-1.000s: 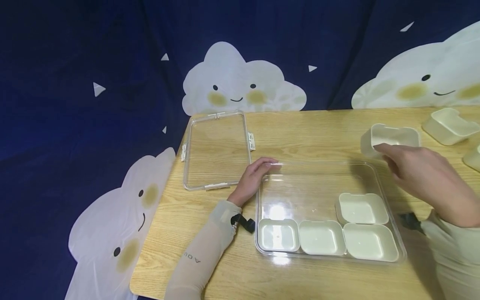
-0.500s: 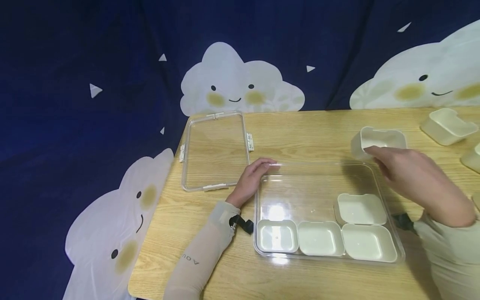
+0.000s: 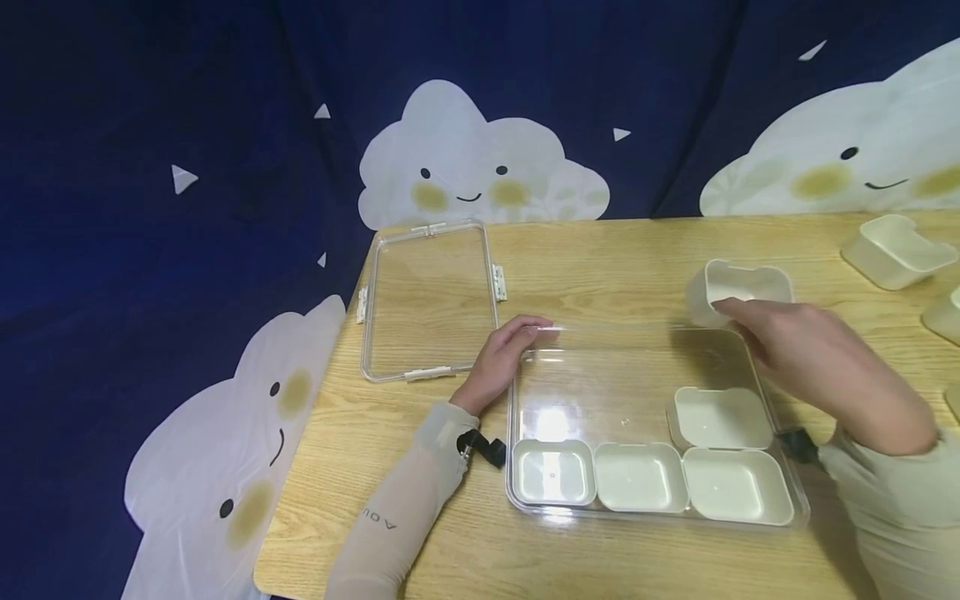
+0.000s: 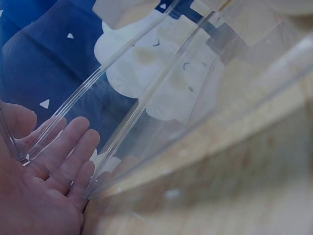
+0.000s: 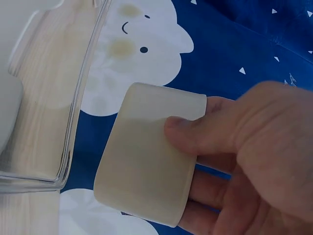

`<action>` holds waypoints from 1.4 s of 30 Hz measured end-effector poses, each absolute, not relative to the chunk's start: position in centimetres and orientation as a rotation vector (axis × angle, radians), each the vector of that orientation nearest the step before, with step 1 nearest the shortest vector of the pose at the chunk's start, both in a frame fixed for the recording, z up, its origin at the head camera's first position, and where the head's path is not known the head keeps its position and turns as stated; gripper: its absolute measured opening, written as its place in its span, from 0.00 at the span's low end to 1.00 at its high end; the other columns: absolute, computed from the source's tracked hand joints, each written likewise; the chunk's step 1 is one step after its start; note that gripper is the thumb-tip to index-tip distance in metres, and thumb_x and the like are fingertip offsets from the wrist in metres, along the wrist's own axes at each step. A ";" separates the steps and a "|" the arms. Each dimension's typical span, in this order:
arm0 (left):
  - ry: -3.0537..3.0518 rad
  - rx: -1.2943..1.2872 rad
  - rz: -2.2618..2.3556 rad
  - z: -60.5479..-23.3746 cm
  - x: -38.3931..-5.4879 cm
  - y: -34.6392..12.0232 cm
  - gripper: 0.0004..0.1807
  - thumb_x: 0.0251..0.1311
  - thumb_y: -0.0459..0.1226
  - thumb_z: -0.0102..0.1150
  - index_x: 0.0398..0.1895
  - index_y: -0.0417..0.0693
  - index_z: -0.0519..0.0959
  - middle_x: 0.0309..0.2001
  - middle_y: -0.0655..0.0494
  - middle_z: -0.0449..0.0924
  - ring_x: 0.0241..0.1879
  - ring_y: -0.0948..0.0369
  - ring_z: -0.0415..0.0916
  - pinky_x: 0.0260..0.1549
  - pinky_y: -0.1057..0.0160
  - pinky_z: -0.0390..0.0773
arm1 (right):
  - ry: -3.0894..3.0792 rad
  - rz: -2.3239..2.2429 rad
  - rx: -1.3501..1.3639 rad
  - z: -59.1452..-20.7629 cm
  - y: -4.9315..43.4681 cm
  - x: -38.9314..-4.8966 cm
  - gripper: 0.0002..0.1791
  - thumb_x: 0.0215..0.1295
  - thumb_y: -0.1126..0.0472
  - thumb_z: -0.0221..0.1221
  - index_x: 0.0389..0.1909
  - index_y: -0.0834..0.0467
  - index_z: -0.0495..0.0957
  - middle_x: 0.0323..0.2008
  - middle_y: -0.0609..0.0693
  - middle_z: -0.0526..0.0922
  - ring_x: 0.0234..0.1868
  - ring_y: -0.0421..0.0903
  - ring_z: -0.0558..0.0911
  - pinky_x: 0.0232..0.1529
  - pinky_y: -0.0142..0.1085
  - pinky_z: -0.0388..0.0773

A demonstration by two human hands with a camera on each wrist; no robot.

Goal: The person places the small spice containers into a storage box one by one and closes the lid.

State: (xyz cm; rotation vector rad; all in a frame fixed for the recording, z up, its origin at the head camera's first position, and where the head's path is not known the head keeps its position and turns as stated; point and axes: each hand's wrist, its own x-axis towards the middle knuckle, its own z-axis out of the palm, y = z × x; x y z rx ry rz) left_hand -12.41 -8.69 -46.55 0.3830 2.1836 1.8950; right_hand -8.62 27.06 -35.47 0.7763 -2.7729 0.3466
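My left hand (image 3: pixel 501 360) rests against the back-left corner of a clear plastic box (image 3: pixel 592 383). In the left wrist view, the fingers (image 4: pixel 68 152) lie fairly straight along its transparent wall. Inside the box, three cream bins line the front: left (image 3: pixel 553 472), middle (image 3: pixel 641 477) and right (image 3: pixel 738 486). Behind the right one sits another bin (image 3: pixel 723 418). My right hand (image 3: pixel 817 350) holds up a cream bin (image 5: pixel 146 152) near the box's back-right corner. In the right wrist view, the thumb presses its outer face, with other fingers on the far side.
A clear lid (image 3: pixel 431 304) with white latches lies at the back left of the wooden table (image 3: pixel 600 267). More cream bins stand at the right, one at the back (image 3: pixel 896 250) and another at the edge (image 3: pixel 945 317). Behind hangs a dark blue cloud-printed curtain (image 3: pixel 652 100).
My right hand has carried the cream bin leftward and slightly down, nearer to the box's back-right corner. My left hand has stayed at the box's corner.
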 end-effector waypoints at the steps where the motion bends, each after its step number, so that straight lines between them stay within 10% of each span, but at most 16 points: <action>1: 2.180 0.385 1.898 -46.6 -12.4 -8.7 0.20 0.82 0.44 0.40 0.63 0.48 0.77 0.60 0.45 0.86 0.64 0.51 0.82 0.73 0.50 0.70 | -2.782 0.339 0.776 -35.5 27.0 -8.6 0.20 0.60 0.75 0.63 0.52 0.57 0.81 0.27 0.51 0.85 0.23 0.49 0.81 0.25 0.54 0.78; 31: 2.223 0.400 1.871 -46.4 -12.4 -8.9 0.20 0.81 0.44 0.42 0.64 0.48 0.77 0.60 0.49 0.86 0.66 0.55 0.80 0.72 0.51 0.70 | -2.994 0.294 0.894 -35.4 25.3 -7.0 0.20 0.61 0.73 0.63 0.52 0.55 0.83 0.19 0.40 0.76 0.20 0.38 0.70 0.24 0.40 0.74; 42: 2.236 0.392 1.861 -46.4 -12.4 -8.8 0.19 0.81 0.44 0.41 0.63 0.49 0.78 0.60 0.48 0.86 0.67 0.56 0.78 0.72 0.51 0.69 | -3.021 0.314 0.935 -36.0 24.9 -7.1 0.18 0.63 0.71 0.64 0.53 0.56 0.85 0.30 0.52 0.89 0.24 0.44 0.81 0.27 0.48 0.81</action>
